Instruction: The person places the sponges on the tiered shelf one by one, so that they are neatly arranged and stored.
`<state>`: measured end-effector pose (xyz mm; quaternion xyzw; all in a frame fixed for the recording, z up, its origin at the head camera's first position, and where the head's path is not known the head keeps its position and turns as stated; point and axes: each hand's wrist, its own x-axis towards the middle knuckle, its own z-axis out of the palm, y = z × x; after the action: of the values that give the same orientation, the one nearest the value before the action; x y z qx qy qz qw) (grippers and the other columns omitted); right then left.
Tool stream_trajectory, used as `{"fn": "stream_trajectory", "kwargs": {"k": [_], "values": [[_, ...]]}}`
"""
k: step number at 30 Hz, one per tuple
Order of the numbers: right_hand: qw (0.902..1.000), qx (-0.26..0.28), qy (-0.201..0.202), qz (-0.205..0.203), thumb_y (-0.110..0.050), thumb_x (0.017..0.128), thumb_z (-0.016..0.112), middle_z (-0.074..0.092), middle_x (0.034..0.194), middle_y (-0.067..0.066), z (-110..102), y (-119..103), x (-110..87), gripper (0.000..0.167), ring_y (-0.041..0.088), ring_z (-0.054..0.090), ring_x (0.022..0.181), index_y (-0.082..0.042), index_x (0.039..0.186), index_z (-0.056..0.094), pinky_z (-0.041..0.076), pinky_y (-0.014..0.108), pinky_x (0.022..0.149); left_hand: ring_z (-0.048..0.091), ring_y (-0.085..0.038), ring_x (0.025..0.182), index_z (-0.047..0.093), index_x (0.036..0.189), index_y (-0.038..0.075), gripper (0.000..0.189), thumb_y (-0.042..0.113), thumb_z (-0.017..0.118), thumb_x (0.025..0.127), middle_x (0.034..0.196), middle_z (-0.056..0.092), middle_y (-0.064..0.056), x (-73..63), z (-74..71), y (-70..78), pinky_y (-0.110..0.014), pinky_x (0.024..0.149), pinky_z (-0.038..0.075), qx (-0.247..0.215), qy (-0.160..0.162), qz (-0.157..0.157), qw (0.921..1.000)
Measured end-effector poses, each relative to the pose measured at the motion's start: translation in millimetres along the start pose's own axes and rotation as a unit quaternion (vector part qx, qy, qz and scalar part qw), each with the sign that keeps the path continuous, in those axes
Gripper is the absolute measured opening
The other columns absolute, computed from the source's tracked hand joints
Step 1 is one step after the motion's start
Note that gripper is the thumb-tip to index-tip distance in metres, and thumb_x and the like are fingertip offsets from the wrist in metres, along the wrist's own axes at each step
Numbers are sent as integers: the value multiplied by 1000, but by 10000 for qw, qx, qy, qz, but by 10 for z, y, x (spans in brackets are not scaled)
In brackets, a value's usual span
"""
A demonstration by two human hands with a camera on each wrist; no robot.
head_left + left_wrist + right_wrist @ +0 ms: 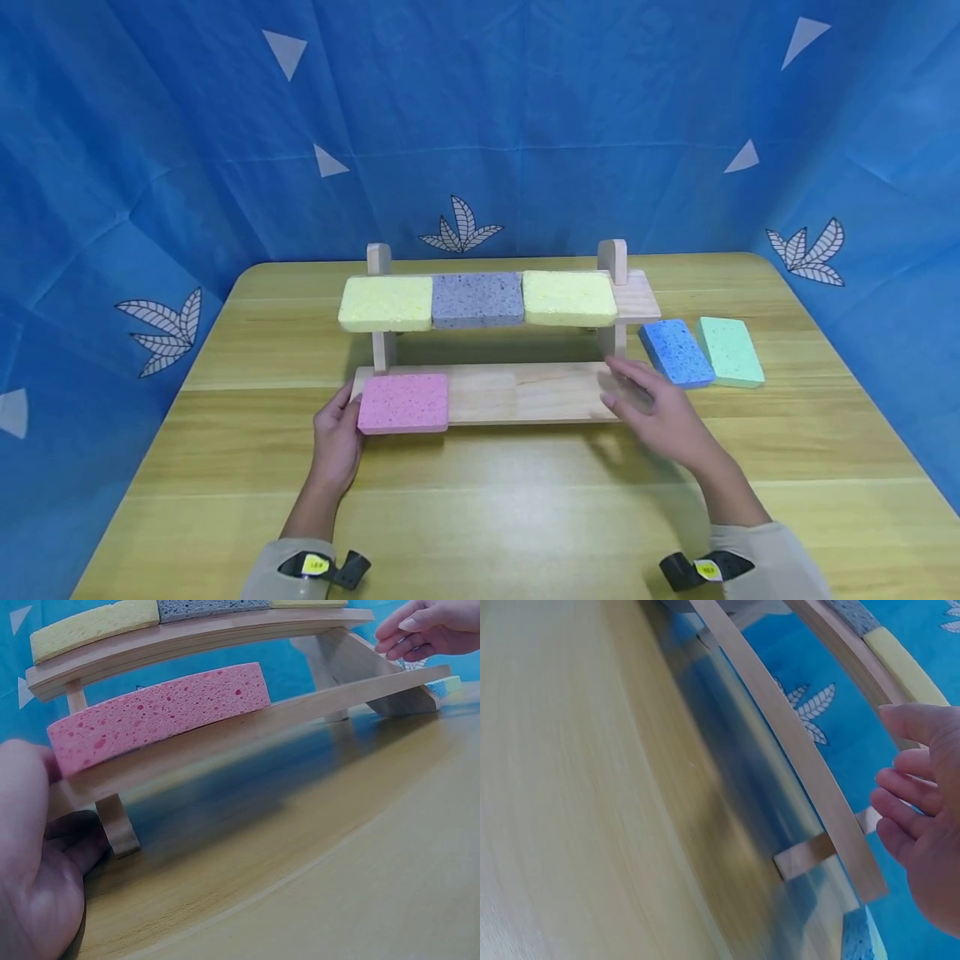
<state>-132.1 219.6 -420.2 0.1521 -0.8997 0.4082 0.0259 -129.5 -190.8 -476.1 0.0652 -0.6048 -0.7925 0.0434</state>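
A two-tier wooden rack [555, 392] stands on the table. My left hand [337, 442] grips the left end of its lower shelf, with the thumb beside the pink sponge [403, 403] and the fingers underneath, as the left wrist view shows. The pink sponge lies flat at that end. On the upper shelf sit a yellow sponge [386, 303], a grey sponge [477, 300] and a second yellow sponge [569, 297] in a row. Over the right end of the lower shelf is my right hand [667, 417], fingers spread, holding nothing; in the right wrist view its fingers are loosely bent.
To the right of the rack, a blue sponge [677, 353] and a mint green sponge [731, 352] lie side by side on the wooden table [480, 517]. A blue cloth [525, 125] with leaf and triangle prints hangs behind the table and along its sides.
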Motion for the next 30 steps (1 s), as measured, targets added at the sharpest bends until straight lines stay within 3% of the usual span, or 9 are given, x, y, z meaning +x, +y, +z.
{"fn": "stream_trajectory", "kwargs": {"k": [16,17,20,24,30], "values": [[9990,123,276,326,-21,92,62,46,138,22,-136,113,-109,50,40,45,124,1,135,48,40,52,103,35,-24,135,30,143,-8,44,1,35,99,148,34,-18,10,-10,-19,-21,101,45,-53,-39,84,9999],[9989,116,293,338,-21,92,62,46,137,22,-146,124,-115,50,40,46,124,1,135,48,40,50,103,35,-24,135,30,143,-8,45,1,35,99,148,34,-18,9,-10,-19,-21,101,45,-45,-39,82,9999],[9984,154,384,375,-20,92,61,47,137,22,-175,165,-134,49,41,47,122,2,134,48,43,27,105,37,-23,134,29,143,-7,45,2,35,99,148,34,-18,8,-8,-19,-22,101,45,-27,-25,59,10000],[9970,219,557,490,-20,93,60,49,135,22,-207,230,-155,48,40,49,120,2,134,48,34,-2,95,44,-16,128,30,143,-7,45,2,35,99,147,35,-18,6,-3,-19,-22,100,46,-31,11,18,10000],[9948,212,756,651,-19,94,59,48,135,24,-241,330,-199,49,41,47,121,3,135,46,31,-5,92,44,-15,127,30,143,-7,45,2,35,100,147,36,-18,5,1,-13,-22,100,46,-43,-3,49,10000]]}}
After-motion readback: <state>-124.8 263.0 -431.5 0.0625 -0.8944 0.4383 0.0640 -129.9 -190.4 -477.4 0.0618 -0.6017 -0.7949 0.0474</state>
